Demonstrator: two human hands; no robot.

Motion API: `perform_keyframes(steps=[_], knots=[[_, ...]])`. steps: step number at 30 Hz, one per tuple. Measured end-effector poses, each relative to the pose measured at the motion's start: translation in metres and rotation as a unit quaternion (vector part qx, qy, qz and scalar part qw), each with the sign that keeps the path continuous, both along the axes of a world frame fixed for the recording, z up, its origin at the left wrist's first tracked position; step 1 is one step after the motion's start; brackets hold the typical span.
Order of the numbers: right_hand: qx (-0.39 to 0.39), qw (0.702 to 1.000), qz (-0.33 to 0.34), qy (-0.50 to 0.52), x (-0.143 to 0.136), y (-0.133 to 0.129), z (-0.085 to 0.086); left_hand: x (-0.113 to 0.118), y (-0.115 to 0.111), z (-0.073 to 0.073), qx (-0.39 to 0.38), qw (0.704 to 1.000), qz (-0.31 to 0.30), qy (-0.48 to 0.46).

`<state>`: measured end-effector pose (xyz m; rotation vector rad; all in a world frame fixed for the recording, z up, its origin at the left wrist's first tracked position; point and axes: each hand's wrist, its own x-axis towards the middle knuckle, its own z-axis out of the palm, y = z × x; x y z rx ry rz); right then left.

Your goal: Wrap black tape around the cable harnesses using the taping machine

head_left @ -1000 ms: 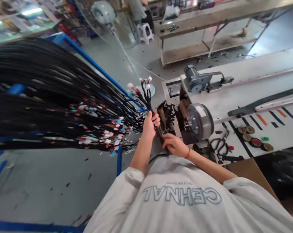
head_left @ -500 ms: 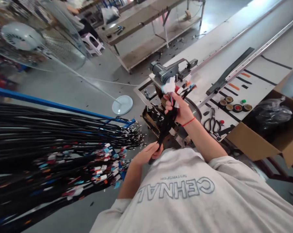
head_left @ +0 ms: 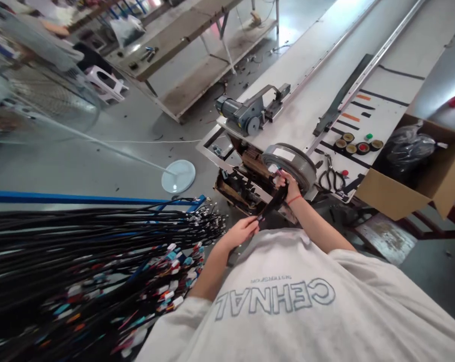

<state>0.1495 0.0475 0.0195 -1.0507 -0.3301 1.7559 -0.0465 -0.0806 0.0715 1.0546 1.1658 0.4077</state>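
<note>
At left, cables (head_left: 99, 226) lie along a blue rack (head_left: 80, 198), connector ends massed at its right corner. My left hand (head_left: 246, 229) pinches the lower end of a black bundle (head_left: 272, 205), carried in the air off the near edge of the table (head_left: 303, 103). My right hand (head_left: 291, 188) is closed round its upper end, just beside the reel (head_left: 305, 168) (contact with the reel: cannot tell). Scissors (head_left: 329, 172) lie at the table's near right corner; tape rolls (head_left: 351, 149) sit by its right edge. An open box (head_left: 389, 193) stands beyond.
</note>
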Motion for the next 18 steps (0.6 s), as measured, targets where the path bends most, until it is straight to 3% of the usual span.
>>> perform_keyframes(steps=[3,5,8,10,11,13,16,18], knots=[[0.037,0.989,-0.011,-0.142,-0.005,-0.022,0.001,0.012,0.03,-0.009,0.109,0.994,-0.02,0.02],[0.129,0.961,0.019,-0.243,0.003,-0.055,0.008,0.023,0.051,-0.009,0.185,0.982,-0.02,0.041],[0.287,0.867,-0.008,-0.408,0.033,-0.086,0.026,0.045,0.086,-0.009,0.259,0.964,0.024,0.056],[0.303,0.813,-0.078,-0.492,0.06,-0.076,0.034,0.061,0.11,-0.013,0.271,0.961,0.05,0.036],[0.289,0.804,-0.098,-0.51,0.074,-0.063,0.035,0.068,0.12,-0.016,0.264,0.963,0.056,0.019],[0.247,0.833,-0.06,-0.492,0.098,-0.03,0.03,0.078,0.136,-0.021,0.225,0.972,0.062,-0.02],[0.159,0.892,0.083,-0.415,0.121,0.017,0.017,0.077,0.15,-0.025,0.143,0.984,0.084,-0.059],[0.113,0.895,0.132,-0.412,0.124,0.036,0.019,0.067,0.154,-0.025,0.103,0.988,0.096,-0.062]])
